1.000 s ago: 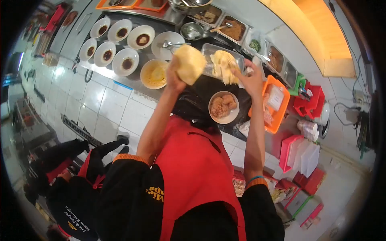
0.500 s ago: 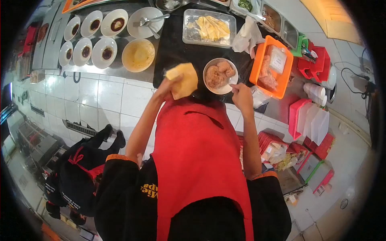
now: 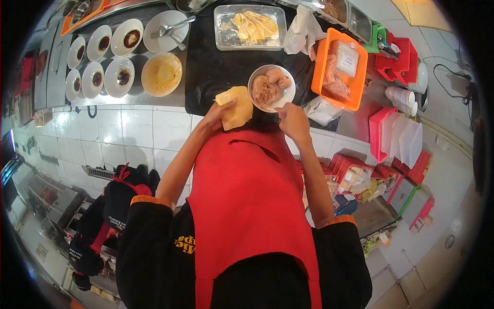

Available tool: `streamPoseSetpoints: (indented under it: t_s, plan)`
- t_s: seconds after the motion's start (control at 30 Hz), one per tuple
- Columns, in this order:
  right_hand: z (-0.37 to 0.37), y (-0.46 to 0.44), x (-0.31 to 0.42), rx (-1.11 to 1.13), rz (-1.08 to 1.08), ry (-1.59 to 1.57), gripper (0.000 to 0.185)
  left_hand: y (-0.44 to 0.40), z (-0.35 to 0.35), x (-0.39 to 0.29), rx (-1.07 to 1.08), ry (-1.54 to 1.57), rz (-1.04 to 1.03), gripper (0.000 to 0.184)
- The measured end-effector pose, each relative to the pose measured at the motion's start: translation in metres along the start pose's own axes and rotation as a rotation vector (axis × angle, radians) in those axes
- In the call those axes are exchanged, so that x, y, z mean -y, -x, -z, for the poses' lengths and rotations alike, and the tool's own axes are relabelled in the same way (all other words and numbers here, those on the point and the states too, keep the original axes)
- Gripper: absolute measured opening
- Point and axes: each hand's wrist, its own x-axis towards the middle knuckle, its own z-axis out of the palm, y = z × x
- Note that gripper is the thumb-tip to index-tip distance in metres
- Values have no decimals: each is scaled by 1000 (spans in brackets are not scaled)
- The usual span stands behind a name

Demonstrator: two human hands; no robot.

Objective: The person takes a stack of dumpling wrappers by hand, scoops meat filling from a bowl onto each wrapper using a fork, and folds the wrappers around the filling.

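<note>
My left hand point(image 3: 220, 114) holds a stack of yellow dough sheets point(image 3: 237, 109) over the front edge of the black work surface point(image 3: 206, 67). Right beside it is a white bowl point(image 3: 288, 95) with pinkish minced meat point(image 3: 265, 88) in it. The fingers of my right hand point(image 3: 292, 119) are closed at the bowl's near right rim; what they grip is too small to make out. Behind the bowl, a clear plastic tray point(image 3: 224, 38) contains more yellow sheets point(image 3: 254, 27).
Bowls with dark sauce point(image 3: 120, 77), a yellow-stained bowl point(image 3: 161, 74) and a plate with cutlery point(image 3: 154, 41) stand on the left. An orange basket point(image 3: 315, 72) with packed meat is on the right. Co-workers point(image 3: 110, 206) are at the lower left.
My left hand has brought the sheets from near the tray to beside the bowl. My right hand has left the sheets in the tray and come to the bowl's rim. The view has shifted.
</note>
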Motion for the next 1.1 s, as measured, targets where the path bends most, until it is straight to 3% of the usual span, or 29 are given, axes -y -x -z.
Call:
streamPoseSetpoints:
  t_s: [0.1, 0.2, 0.27, 0.37, 0.5, 0.6, 0.67, 0.8, 0.87, 0.93, 1.1]
  plan:
    - [8, 3, 4, -76, -2, -81, 16, -1, 2, 1, 21, 42, -17, 50]
    - [2, 2, 4, -102, -137, -39, 16, 0, 3, 0, 3, 45, -18, 49]
    - [0, 5, 7, -19, 3, 49, 19, -1, 2, -1, 0, 40, -20, 51]
    - [12, 6, 9, -44, -55, -87, 21, -1, 5, -1, 7, 24, -9, 54]
    - [-2, 0, -2, -64, 19, -13, 23, 3, 7, -4, -11, 20, -3, 56]
    - [8, 5, -13, 55, 105, -262, 25, 14, 2, -15, 9, 109, 62, 57]
    - [18, 6, -17, 142, 114, -644, 21, 24, -6, -24, 60, 158, 81, 57]
    - [58, 14, 14, 191, 101, -868, 20, 33, -42, -43, 131, 126, 48, 58]
    - [63, 14, 34, 119, 188, -881, 24, 35, -63, -53, 145, 99, 34, 58]
    - [65, 12, 52, -130, 294, -807, 26, 36, -79, -63, 225, 92, -7, 59]
    - [55, -1, 57, -346, 358, -709, 30, 29, -91, -68, 195, 19, -81, 66]
